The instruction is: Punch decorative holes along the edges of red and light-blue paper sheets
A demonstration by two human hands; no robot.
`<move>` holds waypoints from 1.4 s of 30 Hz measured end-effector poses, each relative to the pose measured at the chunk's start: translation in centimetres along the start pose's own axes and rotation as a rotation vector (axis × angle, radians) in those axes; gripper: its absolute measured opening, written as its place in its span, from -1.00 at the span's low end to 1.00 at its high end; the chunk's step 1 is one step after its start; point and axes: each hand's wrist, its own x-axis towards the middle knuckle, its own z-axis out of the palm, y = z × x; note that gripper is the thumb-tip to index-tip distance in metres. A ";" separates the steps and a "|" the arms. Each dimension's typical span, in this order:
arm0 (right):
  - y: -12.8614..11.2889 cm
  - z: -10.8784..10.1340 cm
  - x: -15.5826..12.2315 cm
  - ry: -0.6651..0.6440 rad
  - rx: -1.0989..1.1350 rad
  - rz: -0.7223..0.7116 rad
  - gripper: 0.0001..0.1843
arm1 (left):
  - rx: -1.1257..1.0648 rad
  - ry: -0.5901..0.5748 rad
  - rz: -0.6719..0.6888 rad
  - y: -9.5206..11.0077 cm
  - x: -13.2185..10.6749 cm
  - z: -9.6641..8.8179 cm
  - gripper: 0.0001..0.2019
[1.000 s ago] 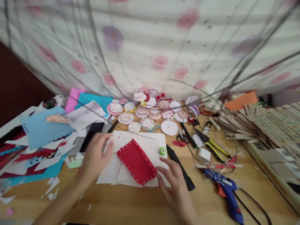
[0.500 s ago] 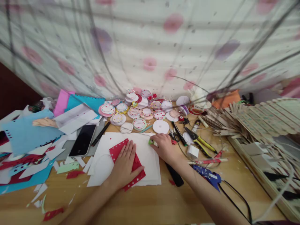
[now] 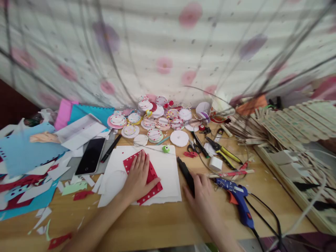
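Note:
My left hand lies flat with fingers spread on a folded red polka-dot sheet, pressing it onto white paper. On the right, my right hand closes its thumb and fingers around the near end of a long black tool, whose kind I cannot make out. The tool lies by the paper's right edge. A small green piece with an eye sits at the top of the white paper, apart from both hands.
Decorated paper discs line the back. Scissors, yellow-handled pliers and a blue glue gun with its cord are on the right. Left are a phone and paper scraps. A power strip runs along the right.
My right hand has let go of the green piece, leaving it on the white paper, and moved down and right onto the black tool. My left hand stays on the red sheet.

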 end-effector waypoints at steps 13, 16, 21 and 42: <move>1.7 -4.4 -5.5 -0.163 0.168 -0.038 -0.58 | -0.015 0.004 -0.026 0.2 -0.1 0.2 -0.08; 0.4 -3.9 -7.7 -0.237 0.281 -0.153 -0.53 | -0.003 -0.018 -0.032 0.3 0.1 0.1 -0.13; -1.7 -1.6 -9.1 -0.253 0.456 0.026 -0.59 | 0.018 -0.024 -0.066 0.3 -0.3 0.3 -0.16; -0.2 -3.1 -8.1 -0.148 0.247 -0.191 -0.54 | -0.039 -0.098 -0.074 0.1 -0.8 -0.9 -0.05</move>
